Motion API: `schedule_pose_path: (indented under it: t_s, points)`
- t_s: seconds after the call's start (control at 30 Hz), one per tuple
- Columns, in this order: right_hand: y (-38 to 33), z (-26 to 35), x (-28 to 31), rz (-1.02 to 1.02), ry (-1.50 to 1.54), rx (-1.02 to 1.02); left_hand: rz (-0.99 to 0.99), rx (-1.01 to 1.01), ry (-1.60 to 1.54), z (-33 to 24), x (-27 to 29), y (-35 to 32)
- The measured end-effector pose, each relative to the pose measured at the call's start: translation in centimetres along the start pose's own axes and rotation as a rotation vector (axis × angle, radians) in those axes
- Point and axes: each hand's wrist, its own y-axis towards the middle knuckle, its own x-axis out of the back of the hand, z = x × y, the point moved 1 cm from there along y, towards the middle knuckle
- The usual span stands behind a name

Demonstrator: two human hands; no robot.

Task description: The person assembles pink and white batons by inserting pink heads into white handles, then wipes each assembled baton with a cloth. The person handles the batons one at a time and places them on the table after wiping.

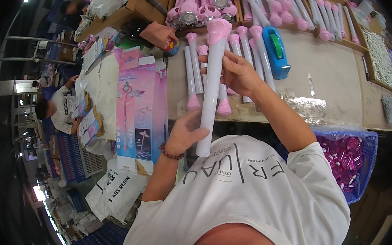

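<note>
In front of my chest stands a toy wand handle (211, 91), a long white tube with a flared pink top. My right hand (238, 72) is wrapped round its upper part, below the pink end. My left hand (186, 133), a beaded bracelet at its wrist, is closed at the lower part, thumb across the front; its other fingers are partly hidden behind the tube. Just beyond, several similar handles (262, 53) lie on the table (320, 82). A blue tape dispenser (276, 52) with a green core lies to their right.
Pink wand heads (189, 12) and more handles are heaped at the back. At right are a tray of small white parts (378, 57) and a blue crate (364, 170) of magenta pieces. Printed boxes (143, 113) stand at left; another person (62, 106) works farther left.
</note>
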Motion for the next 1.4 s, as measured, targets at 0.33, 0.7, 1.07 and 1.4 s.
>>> schedule_pose_path:
  t_s: [0.33,0.7,1.07,1.4]
  points:
    - [-0.9,1.2,0.1,-0.032,0.002,0.029,0.097,-0.019,-0.174,1.1,-0.4,2.0]
    - [-1.5,2.1,0.3,-0.070,-0.049,0.048,0.414,-0.069,-0.536,2.4,-0.5,4.0]
    - [-1.3,3.0,0.4,-0.175,-0.169,0.115,0.447,-0.102,-0.572,3.5,-0.3,5.4]
    - [-1.4,2.9,-0.2,-0.334,-0.506,0.155,0.065,0.074,0.148,4.1,-0.3,6.4]
